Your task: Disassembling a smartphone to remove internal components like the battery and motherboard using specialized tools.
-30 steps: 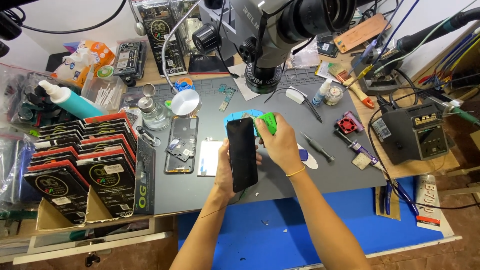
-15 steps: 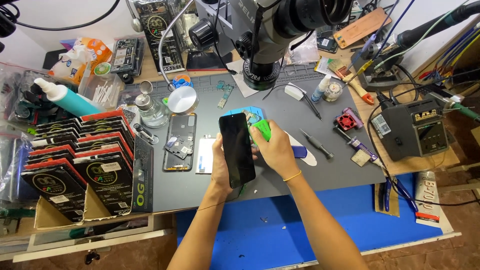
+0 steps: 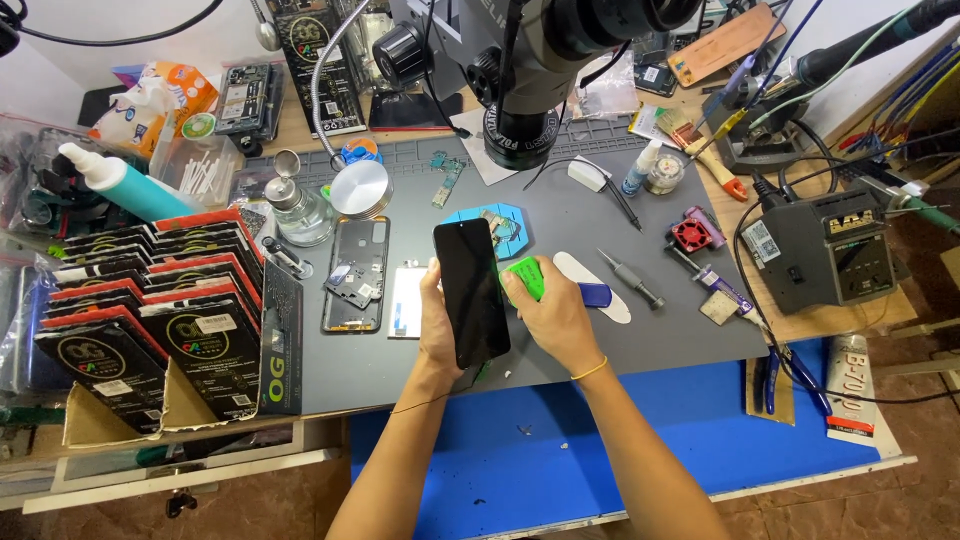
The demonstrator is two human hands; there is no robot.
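Observation:
My left hand (image 3: 436,330) holds a black phone (image 3: 470,291) upright over the grey work mat (image 3: 640,340), screen facing me. My right hand (image 3: 556,320) grips a bright green tool (image 3: 527,277) and presses it against the phone's right edge. Just behind the phone lies a blue round holder (image 3: 505,226) with small parts on it. Left of my left hand, a phone back frame (image 3: 356,273) and a small white panel (image 3: 404,302) rest flat on the mat.
A microscope head (image 3: 520,60) hangs over the mat's far side. Boxes of black-and-red packs (image 3: 150,320) stand at the left. A soldering station (image 3: 825,250) sits right, with a white spatula (image 3: 600,290), screwdriver (image 3: 632,280), glue tube (image 3: 850,390) and pliers (image 3: 775,375) nearby.
The phone and both hands stay together in the same grip; the view has shifted slightly. The green tool remains at the phone's right edge.

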